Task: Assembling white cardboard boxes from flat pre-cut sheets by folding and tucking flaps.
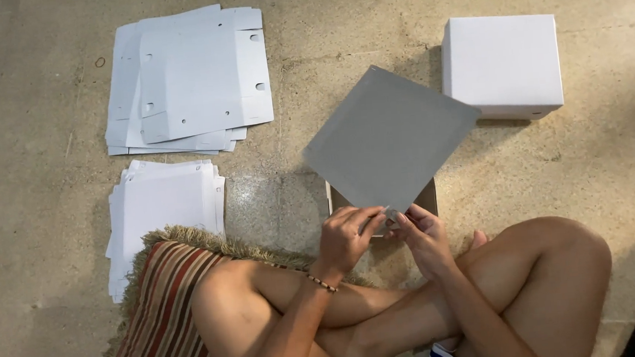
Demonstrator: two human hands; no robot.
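Both the left hand [346, 235] and right hand [421, 234] pinch the near corner of a grey cardboard sheet [388, 137] raised above the floor [31, 186], apparently mid-fold, with the finished white box [502, 66] far right.

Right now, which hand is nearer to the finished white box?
The right hand. It pinches the grey sheet at its lower corner, on the side toward the white box. The left hand holds the same corner, farther away.
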